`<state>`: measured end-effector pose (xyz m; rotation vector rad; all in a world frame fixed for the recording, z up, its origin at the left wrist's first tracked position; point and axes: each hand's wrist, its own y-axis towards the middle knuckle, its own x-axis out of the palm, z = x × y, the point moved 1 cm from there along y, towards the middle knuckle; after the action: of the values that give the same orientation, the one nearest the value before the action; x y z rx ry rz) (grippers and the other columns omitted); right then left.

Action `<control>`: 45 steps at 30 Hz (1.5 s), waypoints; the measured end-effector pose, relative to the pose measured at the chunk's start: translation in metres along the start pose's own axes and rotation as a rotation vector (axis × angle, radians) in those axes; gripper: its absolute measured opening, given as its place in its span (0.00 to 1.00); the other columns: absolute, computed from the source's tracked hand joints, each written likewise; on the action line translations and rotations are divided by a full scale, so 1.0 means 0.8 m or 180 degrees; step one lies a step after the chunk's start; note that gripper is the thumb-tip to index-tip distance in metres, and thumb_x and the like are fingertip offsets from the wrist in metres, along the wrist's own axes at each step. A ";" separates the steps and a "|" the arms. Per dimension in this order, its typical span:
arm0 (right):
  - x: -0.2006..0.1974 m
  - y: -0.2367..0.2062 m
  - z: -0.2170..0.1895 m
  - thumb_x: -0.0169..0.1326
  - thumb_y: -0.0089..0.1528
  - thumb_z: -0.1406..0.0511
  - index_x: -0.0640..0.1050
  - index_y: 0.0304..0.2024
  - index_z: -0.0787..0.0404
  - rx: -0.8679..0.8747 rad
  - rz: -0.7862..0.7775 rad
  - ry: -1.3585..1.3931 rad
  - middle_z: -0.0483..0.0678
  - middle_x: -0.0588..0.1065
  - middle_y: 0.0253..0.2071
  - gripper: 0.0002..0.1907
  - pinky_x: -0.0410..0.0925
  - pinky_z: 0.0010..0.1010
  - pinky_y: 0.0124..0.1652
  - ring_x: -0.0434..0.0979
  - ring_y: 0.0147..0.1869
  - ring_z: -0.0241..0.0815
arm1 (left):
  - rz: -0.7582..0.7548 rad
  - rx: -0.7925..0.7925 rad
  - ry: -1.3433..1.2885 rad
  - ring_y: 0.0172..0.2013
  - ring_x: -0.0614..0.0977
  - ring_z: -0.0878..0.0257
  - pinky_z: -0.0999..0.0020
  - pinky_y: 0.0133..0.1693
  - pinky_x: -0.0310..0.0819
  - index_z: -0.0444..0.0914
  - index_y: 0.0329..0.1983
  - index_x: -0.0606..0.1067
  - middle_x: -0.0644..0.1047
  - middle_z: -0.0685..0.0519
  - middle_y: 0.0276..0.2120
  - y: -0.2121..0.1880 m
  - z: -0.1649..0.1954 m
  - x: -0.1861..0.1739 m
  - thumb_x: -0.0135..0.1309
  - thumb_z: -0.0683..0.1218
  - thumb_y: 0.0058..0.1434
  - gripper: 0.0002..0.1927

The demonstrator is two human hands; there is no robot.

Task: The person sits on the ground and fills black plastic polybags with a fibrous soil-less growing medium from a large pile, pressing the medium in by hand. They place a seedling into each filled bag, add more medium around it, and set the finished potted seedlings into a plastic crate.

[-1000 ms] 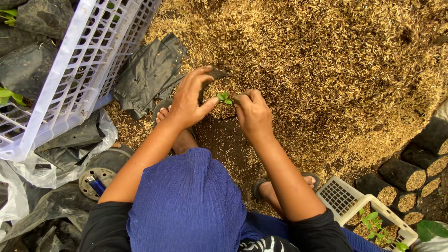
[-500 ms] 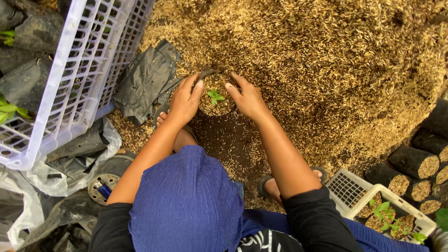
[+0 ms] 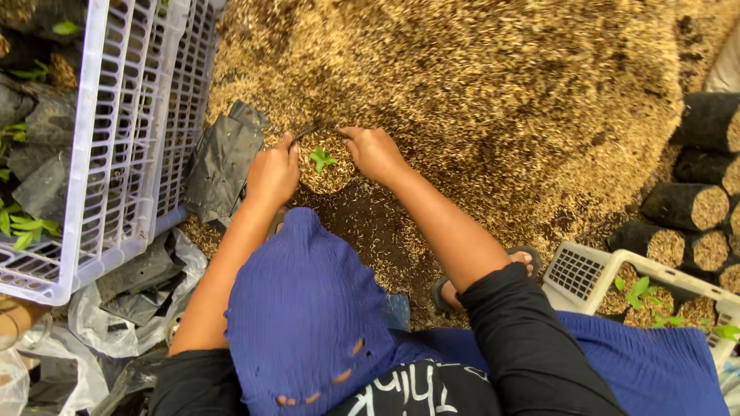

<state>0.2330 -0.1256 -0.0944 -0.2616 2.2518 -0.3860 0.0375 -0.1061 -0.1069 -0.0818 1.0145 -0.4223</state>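
Both hands cup a small round black plastic grow bag filled with tan husk mix (image 3: 327, 173), which sits at the near foot of a large heap of golden-brown rice husk (image 3: 478, 85) on the ground. The left hand (image 3: 271, 173) presses against the bag's left rim and the right hand (image 3: 375, 152) against its right rim, each grip closed around the bag's edge with fingers curled over the top; how firmly they squeeze cannot be told from above. A tiny green seedling with a few leaves (image 3: 321, 159) stands upright in the middle of the fill, between the 2 hands and touching neither. Just left of the left hand lies a stack of flat empty black plastic bags (image 3: 220, 166), leaning against the side of a white plastic lattice crate (image 3: 116, 154). Along the right edge of the heap, several filled black cylindrical grow bags (image 3: 682, 204) lie stacked on their sides. Near the person's right foot, a smaller white plastic crate (image 3: 586, 270) holds filled bags with green seedlings.
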 end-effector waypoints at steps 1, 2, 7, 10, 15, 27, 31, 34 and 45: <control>-0.009 -0.007 0.005 0.50 0.69 0.65 0.79 0.57 0.57 0.0087 -0.0065 0.0101 0.53 0.81 0.27 0.15 0.72 0.34 0.25 0.75 0.20 0.40 | 0.0010 0.0116 0.0164 0.33 0.82 0.36 0.42 0.40 0.75 0.36 0.59 0.76 0.80 0.33 0.31 0.001 0.015 -0.012 0.45 0.52 0.72 0.21; -0.026 -0.014 0.008 0.51 0.68 0.65 0.79 0.57 0.57 0.0017 0.0059 0.0107 0.52 0.81 0.30 0.15 0.73 0.34 0.25 0.75 0.21 0.39 | 0.0010 0.0232 0.0328 0.34 0.82 0.37 0.43 0.40 0.75 0.36 0.58 0.76 0.80 0.33 0.32 0.002 0.033 -0.028 0.45 0.53 0.73 0.21; -0.193 -0.085 0.039 0.52 0.70 0.64 0.78 0.58 0.60 -0.0497 0.0639 -0.0288 0.54 0.81 0.34 0.16 0.74 0.37 0.35 0.77 0.26 0.39 | 0.0374 0.1790 0.0586 0.35 0.82 0.36 0.42 0.38 0.75 0.31 0.56 0.76 0.80 0.32 0.33 -0.013 0.170 -0.128 0.49 0.65 0.74 0.32; -0.300 -0.199 0.078 0.50 0.71 0.64 0.77 0.61 0.61 -0.0313 0.0973 -0.0596 0.58 0.80 0.33 0.17 0.74 0.42 0.37 0.78 0.30 0.46 | 0.0367 0.2060 0.0673 0.35 0.82 0.39 0.43 0.37 0.73 0.36 0.60 0.74 0.80 0.37 0.31 -0.027 0.252 -0.170 0.46 0.63 0.73 0.28; -0.383 -0.460 0.147 0.50 0.76 0.66 0.77 0.59 0.66 -0.0205 0.1935 -0.0911 0.59 0.79 0.45 0.13 0.71 0.45 0.45 0.80 0.46 0.55 | 0.0929 0.2723 0.0828 0.43 0.81 0.45 0.54 0.45 0.74 0.39 0.58 0.75 0.79 0.41 0.46 -0.040 0.318 -0.171 0.44 0.51 0.80 0.14; -0.193 -0.952 0.299 0.52 0.72 0.67 0.78 0.60 0.65 0.2480 0.3038 -0.0119 0.60 0.80 0.46 0.15 0.71 0.38 0.48 0.80 0.46 0.48 | -0.0564 0.2592 0.0398 0.50 0.79 0.47 0.55 0.51 0.72 0.37 0.64 0.70 0.77 0.41 0.53 -0.139 0.300 -0.026 0.48 0.48 0.76 0.17; -0.095 -0.987 0.384 0.53 0.71 0.66 0.78 0.58 0.66 0.3113 0.3033 0.0211 0.61 0.80 0.42 0.15 0.70 0.39 0.43 0.79 0.41 0.48 | -0.0685 0.2480 0.0562 0.51 0.78 0.47 0.55 0.52 0.72 0.36 0.65 0.69 0.77 0.40 0.54 -0.156 0.290 -0.024 0.49 0.48 0.74 0.19; -0.034 -0.973 0.432 0.52 0.69 0.67 0.80 0.58 0.63 0.3844 0.3364 0.0639 0.59 0.79 0.33 0.15 0.71 0.41 0.39 0.79 0.34 0.49 | -0.0730 0.2326 0.0675 0.52 0.78 0.46 0.54 0.53 0.71 0.36 0.66 0.69 0.76 0.40 0.55 -0.167 0.268 -0.024 0.50 0.48 0.73 0.21; -0.001 -0.893 0.527 0.56 0.67 0.61 0.81 0.45 0.68 0.4459 0.3533 -0.0206 0.67 0.78 0.40 0.14 0.70 0.53 0.49 0.78 0.47 0.67 | -0.0784 0.1965 0.0907 0.56 0.77 0.46 0.53 0.56 0.70 0.35 0.68 0.67 0.76 0.39 0.57 -0.160 0.253 -0.025 0.54 0.49 0.69 0.27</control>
<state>0.5983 -0.8708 -0.0988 1.5368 1.2659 -1.1063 0.1592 -0.2417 0.0501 0.4222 1.1158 -0.9765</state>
